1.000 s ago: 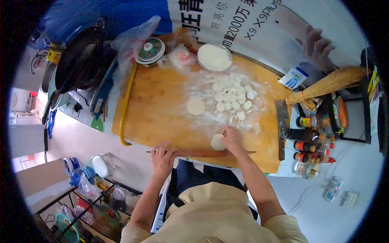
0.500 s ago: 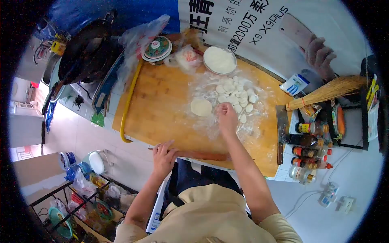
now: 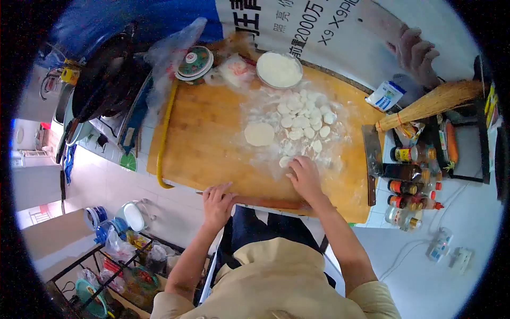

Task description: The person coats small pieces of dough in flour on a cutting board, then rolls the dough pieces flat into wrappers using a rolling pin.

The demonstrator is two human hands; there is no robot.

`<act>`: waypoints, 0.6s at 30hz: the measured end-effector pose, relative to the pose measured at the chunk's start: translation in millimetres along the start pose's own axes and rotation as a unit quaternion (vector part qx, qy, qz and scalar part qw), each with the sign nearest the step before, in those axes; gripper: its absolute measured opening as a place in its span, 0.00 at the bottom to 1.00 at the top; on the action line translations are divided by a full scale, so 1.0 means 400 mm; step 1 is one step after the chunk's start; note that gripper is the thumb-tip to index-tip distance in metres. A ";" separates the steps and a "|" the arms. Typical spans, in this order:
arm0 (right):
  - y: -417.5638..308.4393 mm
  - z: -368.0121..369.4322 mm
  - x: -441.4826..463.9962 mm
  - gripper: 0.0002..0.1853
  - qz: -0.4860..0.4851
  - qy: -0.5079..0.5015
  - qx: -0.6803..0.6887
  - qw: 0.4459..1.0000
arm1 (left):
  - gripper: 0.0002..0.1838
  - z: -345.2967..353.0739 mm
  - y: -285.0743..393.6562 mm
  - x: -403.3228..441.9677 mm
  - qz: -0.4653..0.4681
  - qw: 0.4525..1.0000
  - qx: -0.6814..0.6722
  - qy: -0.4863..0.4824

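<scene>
My left hand point(image 3: 217, 204) is closed over the left end of a wooden rolling pin point(image 3: 271, 203), which lies along the near edge of the wooden board point(image 3: 202, 133). My right hand point(image 3: 305, 178) pinches a small round dough piece point(image 3: 285, 161) just above the pin. A pile of floured dough pieces point(image 3: 303, 118) lies farther back on the board. Left of the pile rests a flat rolled dough wrapper point(image 3: 259, 134). Loose flour is spread around them.
A bowl of flour point(image 3: 279, 70), a plastic bag point(image 3: 237, 72) and a lidded pot point(image 3: 195, 63) stand at the back. Along the right lie a cleaver point(image 3: 372, 154), a straw brush point(image 3: 425, 109) and several sauce bottles point(image 3: 404, 186). A wok point(image 3: 103, 77) sits at far left.
My right hand has moved from the dough pile toward me, with a small dough piece at its fingertips. My left hand stays on the rolling pin. The camera view has shifted slightly.
</scene>
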State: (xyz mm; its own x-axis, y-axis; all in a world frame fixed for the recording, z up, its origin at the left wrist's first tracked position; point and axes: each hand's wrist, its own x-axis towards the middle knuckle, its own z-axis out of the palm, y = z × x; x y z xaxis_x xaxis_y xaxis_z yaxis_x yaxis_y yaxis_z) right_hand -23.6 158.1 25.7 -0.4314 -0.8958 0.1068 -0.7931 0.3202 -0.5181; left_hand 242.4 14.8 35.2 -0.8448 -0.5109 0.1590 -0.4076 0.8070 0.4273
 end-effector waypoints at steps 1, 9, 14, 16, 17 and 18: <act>0.001 -0.004 -0.005 0.15 0.006 0.001 0.000 1.000 | 0.08 0.008 0.000 0.002 0.007 1.000 0.003 0.006; 0.020 0.035 0.010 0.20 0.078 -0.068 0.090 0.991 | 0.09 0.012 0.022 0.082 0.033 0.999 -0.004 -0.006; 0.047 -0.006 -0.120 0.21 0.128 -0.006 0.172 0.977 | 0.10 0.036 -0.023 0.110 0.032 0.999 -0.010 -0.003; 0.074 -0.025 -0.155 0.20 0.185 0.043 0.204 0.960 | 0.09 0.039 -0.033 0.130 -0.009 0.999 -0.001 -0.036; 0.096 -0.032 -0.173 0.21 0.214 0.053 0.122 0.968 | 0.09 0.043 -0.041 0.145 -0.007 0.999 -0.001 -0.039; 0.108 -0.035 -0.185 0.22 0.242 0.061 0.038 0.967 | 0.14 0.051 -0.050 0.164 0.025 0.999 -0.005 -0.032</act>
State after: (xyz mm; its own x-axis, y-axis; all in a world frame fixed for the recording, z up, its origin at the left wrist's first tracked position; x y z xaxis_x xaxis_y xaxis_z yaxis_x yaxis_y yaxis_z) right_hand -31.8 242.4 7.3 -0.7962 -0.6014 -0.0670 -0.4526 0.6653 -0.5937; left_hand 188.2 -28.8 18.9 -0.8845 -0.4502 0.1224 -0.3618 0.8275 0.4293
